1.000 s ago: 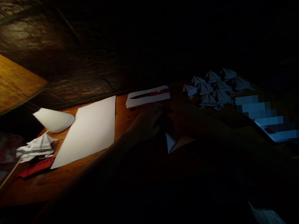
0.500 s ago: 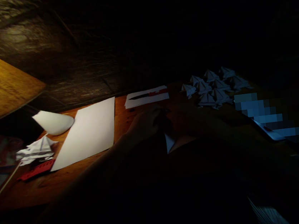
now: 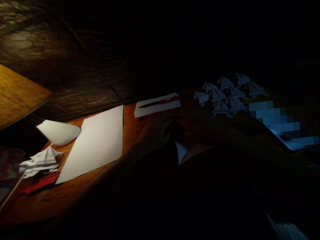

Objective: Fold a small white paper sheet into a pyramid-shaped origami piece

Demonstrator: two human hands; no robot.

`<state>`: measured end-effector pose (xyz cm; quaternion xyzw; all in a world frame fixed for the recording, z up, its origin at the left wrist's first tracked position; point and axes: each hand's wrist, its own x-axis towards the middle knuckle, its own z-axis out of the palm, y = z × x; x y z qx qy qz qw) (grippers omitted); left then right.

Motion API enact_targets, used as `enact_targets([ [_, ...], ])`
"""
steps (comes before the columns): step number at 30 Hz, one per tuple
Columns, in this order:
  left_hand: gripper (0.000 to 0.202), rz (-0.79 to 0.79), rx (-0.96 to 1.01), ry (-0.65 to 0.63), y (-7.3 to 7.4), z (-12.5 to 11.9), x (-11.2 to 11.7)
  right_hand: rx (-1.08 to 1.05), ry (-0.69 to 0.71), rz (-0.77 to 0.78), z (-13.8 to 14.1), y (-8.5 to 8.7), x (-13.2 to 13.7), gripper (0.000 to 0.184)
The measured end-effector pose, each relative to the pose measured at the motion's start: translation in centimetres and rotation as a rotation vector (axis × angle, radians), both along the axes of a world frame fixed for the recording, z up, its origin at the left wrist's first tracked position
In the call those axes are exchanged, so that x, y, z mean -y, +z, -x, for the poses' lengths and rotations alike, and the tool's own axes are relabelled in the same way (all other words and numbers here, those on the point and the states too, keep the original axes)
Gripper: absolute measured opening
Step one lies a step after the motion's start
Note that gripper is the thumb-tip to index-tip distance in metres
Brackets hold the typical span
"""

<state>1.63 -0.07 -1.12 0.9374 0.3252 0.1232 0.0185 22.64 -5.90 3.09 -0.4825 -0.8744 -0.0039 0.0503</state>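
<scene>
A partly folded sheet of paper lies on the wooden table in front of me, its near edge showing two pointed flaps. My left hand, in deep shadow, is curled with its fingers at the far part of this paper. My right hand meets it from the other side, also bent over the paper and very dark. Both hands cover the paper's far end, and the fingertips are hard to make out. Beyond them, a knife with a red handle rests on a small stack of white paper.
Several folded paper figures stand at the back right, near a lit phone. To the left are a large white sheet, a curled white sheet, a folded paper figure and a red object. A brick wall rises behind.
Both hands stay at the folded paper, with only slight finger movement. The whole view has shifted a little; nothing on the table is visibly displaced.
</scene>
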Motion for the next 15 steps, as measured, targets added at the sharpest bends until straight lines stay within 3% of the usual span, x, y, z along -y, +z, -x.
enact_targets([
  [8, 0.045, -0.003, -0.003, 0.022, 0.5, -0.3, 0.6, -0.071, 0.014, 0.046, -0.3, -0.4, -0.5, 0.031],
  [15, 0.039, -0.066, -0.014, 0.106, 0.9, -0.1, 0.8, -0.159, 0.078, 0.051, -0.8, -0.7, -1.2, 0.027],
])
